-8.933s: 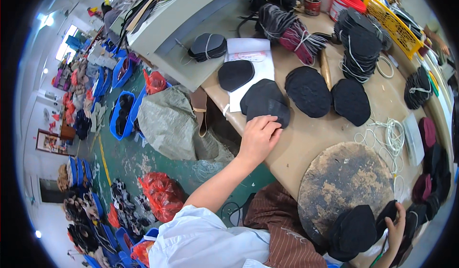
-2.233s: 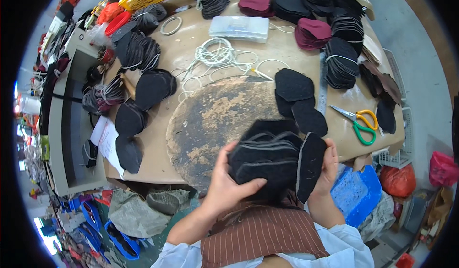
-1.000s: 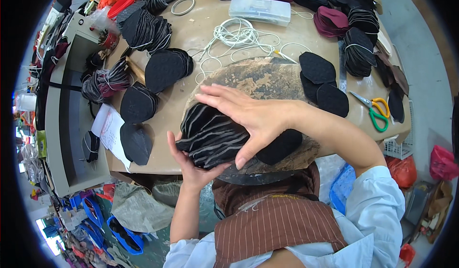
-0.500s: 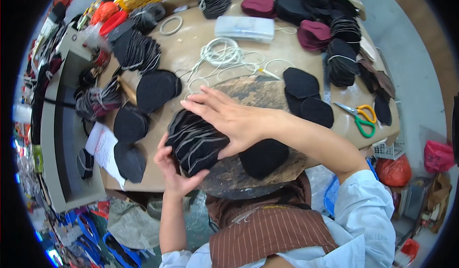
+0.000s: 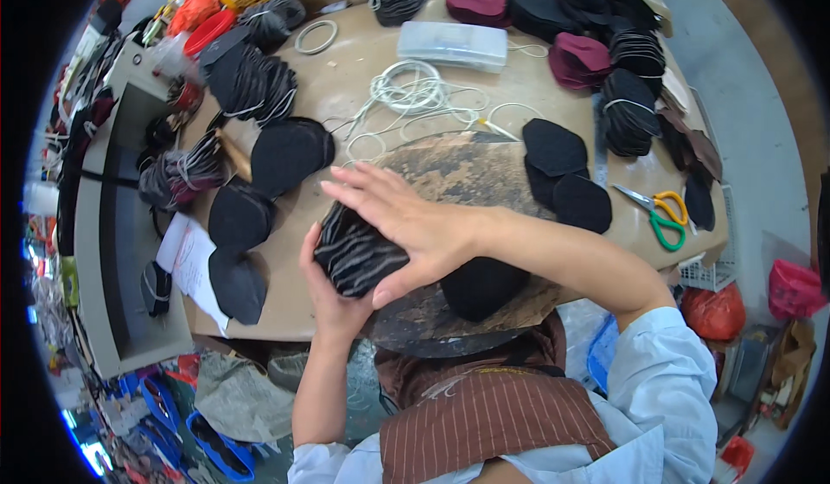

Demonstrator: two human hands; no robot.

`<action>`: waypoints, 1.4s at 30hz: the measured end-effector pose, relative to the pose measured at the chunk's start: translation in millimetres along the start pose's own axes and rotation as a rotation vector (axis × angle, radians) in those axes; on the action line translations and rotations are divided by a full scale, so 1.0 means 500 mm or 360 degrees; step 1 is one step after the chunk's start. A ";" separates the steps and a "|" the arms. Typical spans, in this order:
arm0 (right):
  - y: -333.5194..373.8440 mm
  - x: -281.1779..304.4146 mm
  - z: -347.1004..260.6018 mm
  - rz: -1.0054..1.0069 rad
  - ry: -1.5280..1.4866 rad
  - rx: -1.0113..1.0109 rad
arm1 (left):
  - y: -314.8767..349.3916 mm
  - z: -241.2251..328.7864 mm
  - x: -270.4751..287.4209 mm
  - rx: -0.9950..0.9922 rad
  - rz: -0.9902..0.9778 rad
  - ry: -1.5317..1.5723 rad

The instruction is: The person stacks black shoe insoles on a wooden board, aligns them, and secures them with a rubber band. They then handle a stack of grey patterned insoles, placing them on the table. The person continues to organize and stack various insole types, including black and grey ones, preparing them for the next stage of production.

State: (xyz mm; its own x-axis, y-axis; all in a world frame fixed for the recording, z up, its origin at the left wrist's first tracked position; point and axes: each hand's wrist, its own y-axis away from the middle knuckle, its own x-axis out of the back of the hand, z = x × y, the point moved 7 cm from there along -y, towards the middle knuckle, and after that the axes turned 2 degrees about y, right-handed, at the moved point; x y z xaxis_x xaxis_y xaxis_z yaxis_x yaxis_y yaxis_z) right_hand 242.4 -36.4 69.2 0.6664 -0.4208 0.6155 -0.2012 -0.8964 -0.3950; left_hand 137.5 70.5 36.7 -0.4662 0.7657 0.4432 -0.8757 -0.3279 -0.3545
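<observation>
Between my two hands is a stack of black fabric pieces with pale edges, held over the left rim of a worn round wooden board. My left hand cups the stack from the left and below. Across its top and right side lies my right hand, fingers reaching over the far edge and thumb pressed at the near side. A loose black fabric piece rests on the board, partly hidden under my right forearm. More black pieces overlap at the board's right edge.
Loops of white cord lie beyond the board, near a clear plastic box. Scissors with yellow and green handles sit at the right. Tied black stacks stand at the left, beside a wooden-handled tool.
My hands have drawn closer together around the stack, which is now more compact and squared. My left hand has shifted slightly right and up.
</observation>
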 end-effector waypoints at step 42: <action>0.514 0.468 0.078 0.1636 0.0661 -0.1311 | 0.003 0.166 0.058 0.0134 0.0463 0.0354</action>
State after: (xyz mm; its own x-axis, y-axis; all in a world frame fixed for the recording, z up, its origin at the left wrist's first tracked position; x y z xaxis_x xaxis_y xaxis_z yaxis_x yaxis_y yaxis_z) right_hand 374.9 -359.7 85.2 -0.2706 -0.8168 0.5095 -0.9268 0.0780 -0.3673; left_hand 112.2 46.0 117.4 -0.6664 0.7322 0.1408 -0.7221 -0.5867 -0.3665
